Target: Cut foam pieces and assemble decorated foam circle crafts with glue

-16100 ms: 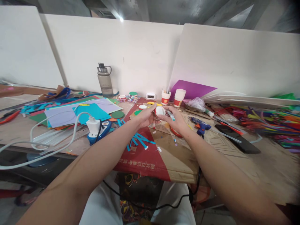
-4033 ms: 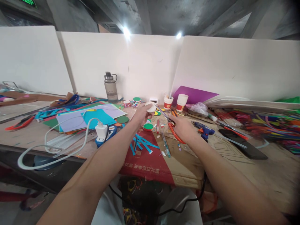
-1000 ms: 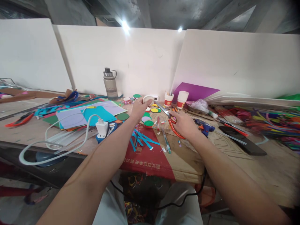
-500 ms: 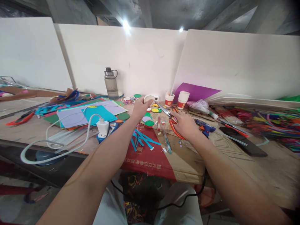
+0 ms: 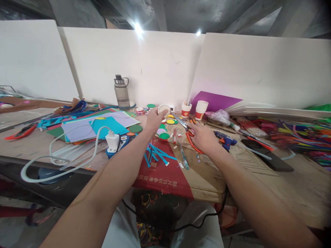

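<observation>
Since half a second earlier almost nothing had shifted: your hands stayed where they were and only the view drifted slightly. You worked over the cluttered brown cardboard-covered table [image 5: 258, 172], with the stack of coloured paper sheets [image 5: 98, 125] lying well to the left and the grey translucent water bottle [image 5: 121, 92] standing upright at the white back wall. Your left hand [image 5: 154, 119] was raised just above the table, fingers curled closed around the small white round paper cup piece [image 5: 163, 110], its open side facing you. Your right hand [image 5: 203, 137] gripped the orange handles of the orange-handled scissors [image 5: 186, 129], fingers through the loops; the metal blades pointed up and left, their tips just beside the white piece, though you could not tell whether they touched it. Below your left hand, a small green-and-red paper disc [image 5: 164, 136] lay on the table, near loose blue paper strips [image 5: 156, 155].
</observation>
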The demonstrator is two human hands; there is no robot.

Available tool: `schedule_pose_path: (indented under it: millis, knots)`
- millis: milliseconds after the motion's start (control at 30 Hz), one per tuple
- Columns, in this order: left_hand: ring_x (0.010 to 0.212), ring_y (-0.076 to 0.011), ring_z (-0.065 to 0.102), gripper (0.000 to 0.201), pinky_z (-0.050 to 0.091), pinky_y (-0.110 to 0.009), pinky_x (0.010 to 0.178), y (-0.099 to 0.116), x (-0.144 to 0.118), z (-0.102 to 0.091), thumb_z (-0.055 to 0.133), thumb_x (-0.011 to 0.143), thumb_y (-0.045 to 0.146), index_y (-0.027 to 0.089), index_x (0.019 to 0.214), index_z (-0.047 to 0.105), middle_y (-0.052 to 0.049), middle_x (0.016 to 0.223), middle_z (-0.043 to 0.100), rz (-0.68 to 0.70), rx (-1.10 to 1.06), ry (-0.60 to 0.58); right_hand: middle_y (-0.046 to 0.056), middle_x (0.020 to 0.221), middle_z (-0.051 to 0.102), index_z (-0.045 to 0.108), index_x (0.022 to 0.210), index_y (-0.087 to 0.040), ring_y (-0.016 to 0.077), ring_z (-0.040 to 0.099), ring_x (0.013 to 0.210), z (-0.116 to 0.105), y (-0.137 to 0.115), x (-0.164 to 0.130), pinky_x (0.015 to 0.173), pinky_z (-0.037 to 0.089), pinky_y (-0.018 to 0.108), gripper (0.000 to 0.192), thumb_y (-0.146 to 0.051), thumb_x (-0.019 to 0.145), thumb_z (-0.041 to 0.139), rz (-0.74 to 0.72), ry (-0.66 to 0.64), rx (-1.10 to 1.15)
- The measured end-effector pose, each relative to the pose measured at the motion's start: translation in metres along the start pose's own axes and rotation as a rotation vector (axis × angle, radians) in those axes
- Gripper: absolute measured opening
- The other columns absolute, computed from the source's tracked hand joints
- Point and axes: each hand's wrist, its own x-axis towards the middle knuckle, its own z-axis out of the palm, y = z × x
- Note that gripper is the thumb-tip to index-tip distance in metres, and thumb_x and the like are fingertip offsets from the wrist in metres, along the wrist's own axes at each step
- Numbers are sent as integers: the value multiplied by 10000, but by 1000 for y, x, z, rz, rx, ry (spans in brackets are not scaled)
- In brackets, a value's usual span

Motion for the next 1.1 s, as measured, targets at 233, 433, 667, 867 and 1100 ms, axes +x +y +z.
schedule_pose_path:
  millis: [233,433,667,867,1100]
  knots:
    - [516,-49,436,356,342,-181,472,3,-1,2,796,622,405,154,816,636,22,677,580,-91,-127,-21,125,1135,676,560,1341,-234,260,640,949,-2,-1,-1,748,439,320,452,-193,908,438,18,-3,-13]
    - [489,-40,468,373,337,-178,436,8,-3,5,831,582,347,151,815,615,20,690,605,-162,-258,-63,138,1147,641,554,1342,-253,271,635,975,-3,-5,-2,759,449,320,428,-295,925,466,79,25,-9]
    - [502,-37,482,377,353,-174,455,5,-4,6,837,564,320,152,813,610,14,720,627,-194,-293,-77,151,1146,618,544,1339,-244,271,633,949,-2,-7,-3,749,443,325,420,-271,932,447,81,15,-15]
    - [491,-36,483,368,369,-178,458,3,-4,7,838,566,283,149,822,608,14,711,629,-240,-293,-60,137,1130,649,550,1336,-233,262,631,934,0,-7,-2,744,438,322,440,-199,912,436,60,-5,-6]
    - [551,-54,541,387,419,-179,483,-5,-3,7,836,528,241,151,838,624,6,776,653,-239,-335,-49,131,1099,685,584,1314,-213,253,638,971,2,-4,0,765,441,301,438,-166,906,434,27,10,43]
